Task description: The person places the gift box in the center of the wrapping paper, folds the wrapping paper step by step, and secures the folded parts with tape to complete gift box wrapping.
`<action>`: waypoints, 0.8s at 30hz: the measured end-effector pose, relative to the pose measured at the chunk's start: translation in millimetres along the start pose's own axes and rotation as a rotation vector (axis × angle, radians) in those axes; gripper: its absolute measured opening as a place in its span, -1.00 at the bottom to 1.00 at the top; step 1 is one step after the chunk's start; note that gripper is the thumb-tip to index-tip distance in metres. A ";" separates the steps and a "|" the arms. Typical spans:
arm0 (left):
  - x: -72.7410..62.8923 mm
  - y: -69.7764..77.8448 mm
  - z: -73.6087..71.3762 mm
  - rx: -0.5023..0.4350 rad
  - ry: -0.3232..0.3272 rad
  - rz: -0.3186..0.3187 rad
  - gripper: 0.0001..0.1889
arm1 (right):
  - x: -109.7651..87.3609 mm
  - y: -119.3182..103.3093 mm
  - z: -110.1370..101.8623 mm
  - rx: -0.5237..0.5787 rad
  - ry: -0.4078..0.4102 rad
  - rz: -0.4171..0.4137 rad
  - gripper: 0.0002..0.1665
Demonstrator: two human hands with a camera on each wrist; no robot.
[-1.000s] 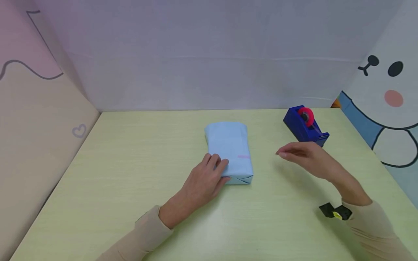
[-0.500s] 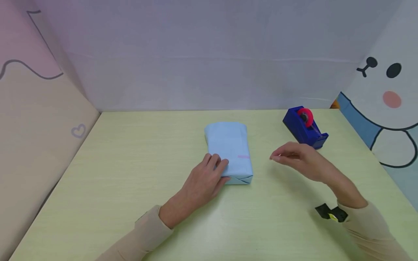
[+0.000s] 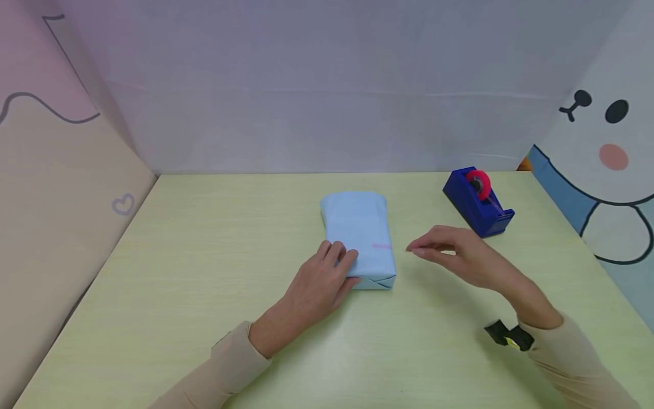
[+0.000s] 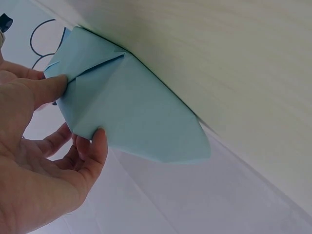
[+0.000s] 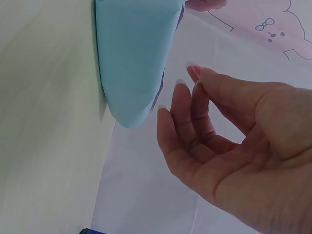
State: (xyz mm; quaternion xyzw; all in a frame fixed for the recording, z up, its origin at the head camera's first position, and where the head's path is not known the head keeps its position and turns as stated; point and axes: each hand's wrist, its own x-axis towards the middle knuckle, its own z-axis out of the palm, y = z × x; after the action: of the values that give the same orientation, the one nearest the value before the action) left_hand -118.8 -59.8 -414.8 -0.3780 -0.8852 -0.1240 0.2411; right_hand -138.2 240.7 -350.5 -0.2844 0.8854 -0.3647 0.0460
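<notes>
A parcel wrapped in light blue paper (image 3: pixel 357 224) lies on the table, a short pink strip of tape (image 3: pixel 381 246) across its top right side. My left hand (image 3: pixel 319 284) grips its near left corner, fingers on top and thumb against the folded end; the left wrist view shows the end's folded flap (image 4: pixel 97 63). To the right of the parcel, my right hand (image 3: pixel 460 255) hovers over the table with thumb and index finger pinched together. A small reddish-pink bit of tape (image 5: pixel 195 71) shows at those fingertips, mostly hidden by them.
A blue tape dispenser (image 3: pixel 475 204) with a pink roll (image 3: pixel 478 184) stands at the back right, beyond my right hand. The pale table (image 3: pixel 230 227) meets a plain backdrop (image 3: pixel 327 113) at its far edge, and printed panels flank both sides.
My right hand has moved left, away from the tape dispenser and closer to the parcel, its fingertips staying together. My left hand and the parcel have kept their place.
</notes>
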 end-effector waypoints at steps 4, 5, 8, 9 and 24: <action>0.0 -0.1 0.2 0.007 -0.008 -0.001 -0.59 | 1.6 -3.2 1.3 -0.008 0.003 -0.032 -0.73; 0.0 -0.2 0.2 0.008 -0.009 -0.001 -0.59 | 1.8 -3.8 1.8 -0.010 0.006 -0.040 -0.73; -0.1 -0.2 0.1 0.009 -0.011 -0.001 -0.59 | 2.3 -6.0 3.5 -0.010 0.007 -0.048 -0.74; -0.1 -0.2 0.0 0.008 -0.012 -0.001 -0.59 | 2.6 -6.6 4.3 -0.009 0.009 -0.047 -0.74; -0.1 0.1 -0.5 0.007 -0.016 0.002 -0.57 | 11.3 -13.8 17.0 0.002 -0.021 -0.125 -0.78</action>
State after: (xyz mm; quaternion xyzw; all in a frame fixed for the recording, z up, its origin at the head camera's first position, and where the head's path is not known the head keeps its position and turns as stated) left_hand -118.5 -60.0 -414.4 -0.3789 -0.8872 -0.1177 0.2354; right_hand -136.3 216.1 -352.2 -0.3427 0.8651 -0.3648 0.0325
